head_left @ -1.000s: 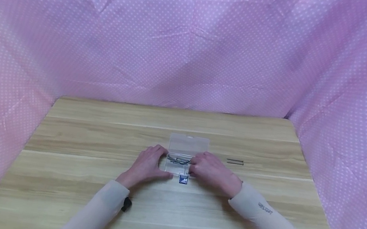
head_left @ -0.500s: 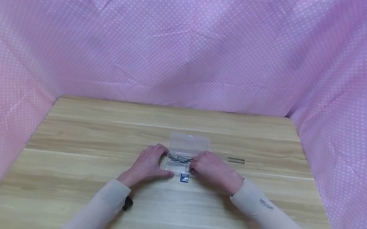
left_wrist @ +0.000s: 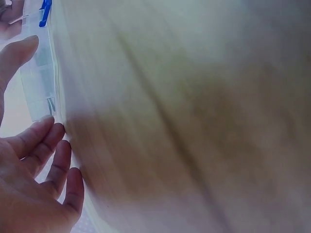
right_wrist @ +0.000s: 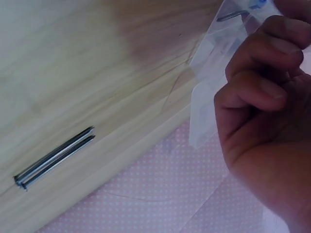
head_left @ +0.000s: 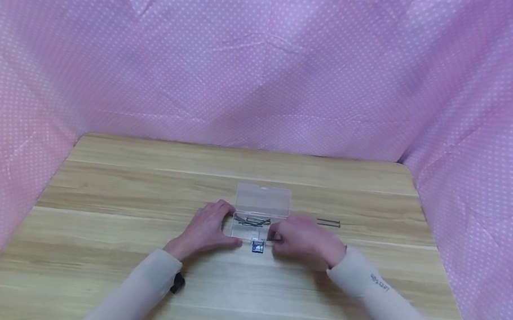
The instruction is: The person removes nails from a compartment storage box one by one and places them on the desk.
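A clear plastic box (head_left: 244,231) stands on the table with its lid (head_left: 262,200) folded back. Several dark metal nails (head_left: 253,221) lie inside, along the rear. My left hand (head_left: 208,229) holds the box at its left end, thumb along the front wall and fingertips at the back left corner. At the box's right end, my right hand (head_left: 301,238) has its fingers curled and pinches a nail (right_wrist: 231,16), whose shaft shows past the fingertips in the right wrist view. A blue latch-like piece (head_left: 258,246) sticks out from the box's front.
Two loose nails (head_left: 329,222) lie side by side on the wooden table (head_left: 154,182), just beyond my right hand. Pink dotted cloth (head_left: 262,69) hangs behind the table and at both sides.
My right hand has drawn slightly to the right, baring more of the nails in the box; a dark nail now shows at its fingers. My left hand stays in place.
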Demonstrator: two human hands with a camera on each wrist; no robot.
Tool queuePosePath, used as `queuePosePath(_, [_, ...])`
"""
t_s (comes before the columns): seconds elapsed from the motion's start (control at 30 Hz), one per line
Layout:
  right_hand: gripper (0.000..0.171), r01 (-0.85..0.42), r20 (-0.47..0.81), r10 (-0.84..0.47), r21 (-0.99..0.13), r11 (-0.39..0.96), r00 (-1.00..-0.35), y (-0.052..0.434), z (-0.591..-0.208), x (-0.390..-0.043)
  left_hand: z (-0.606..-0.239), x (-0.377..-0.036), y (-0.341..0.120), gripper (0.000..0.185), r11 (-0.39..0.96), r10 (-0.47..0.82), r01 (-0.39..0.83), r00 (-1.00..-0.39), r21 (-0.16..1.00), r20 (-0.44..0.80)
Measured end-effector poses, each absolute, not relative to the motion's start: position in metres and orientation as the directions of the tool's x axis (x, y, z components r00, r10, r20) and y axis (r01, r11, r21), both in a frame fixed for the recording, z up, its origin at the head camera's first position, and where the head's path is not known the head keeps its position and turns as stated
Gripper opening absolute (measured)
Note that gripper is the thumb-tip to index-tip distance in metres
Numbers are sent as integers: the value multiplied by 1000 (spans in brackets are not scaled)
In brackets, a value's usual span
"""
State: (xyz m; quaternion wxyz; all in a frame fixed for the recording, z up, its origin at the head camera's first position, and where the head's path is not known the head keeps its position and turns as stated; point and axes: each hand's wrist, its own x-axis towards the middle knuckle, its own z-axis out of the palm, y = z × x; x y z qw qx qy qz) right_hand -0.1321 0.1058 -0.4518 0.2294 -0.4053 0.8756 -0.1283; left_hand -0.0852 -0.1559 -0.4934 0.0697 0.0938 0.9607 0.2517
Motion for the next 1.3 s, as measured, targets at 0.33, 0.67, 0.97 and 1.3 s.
queuePosePath(0.33, [8,-633,-300,-714,-331,700,-632,99,-453,-125,-497,-84,-156,80,855,221,161,-973,492,-66])
queuePosePath(0.67, [15,-652,-257,-731,-332,681,-632,98,-456,-121,-497,-82,-156,79,860,216,157,-974,486,-68])
queuePosePath(0.97, [20,-620,-277,-720,-372,691,-636,102,-454,-119,-490,-80,-156,75,846,223,164,-973,507,-56])
queuePosePath(1.3, [12,-548,-263,-739,-529,648,-620,108,-457,-120,-490,-81,-156,77,848,232,164,-970,503,-74])
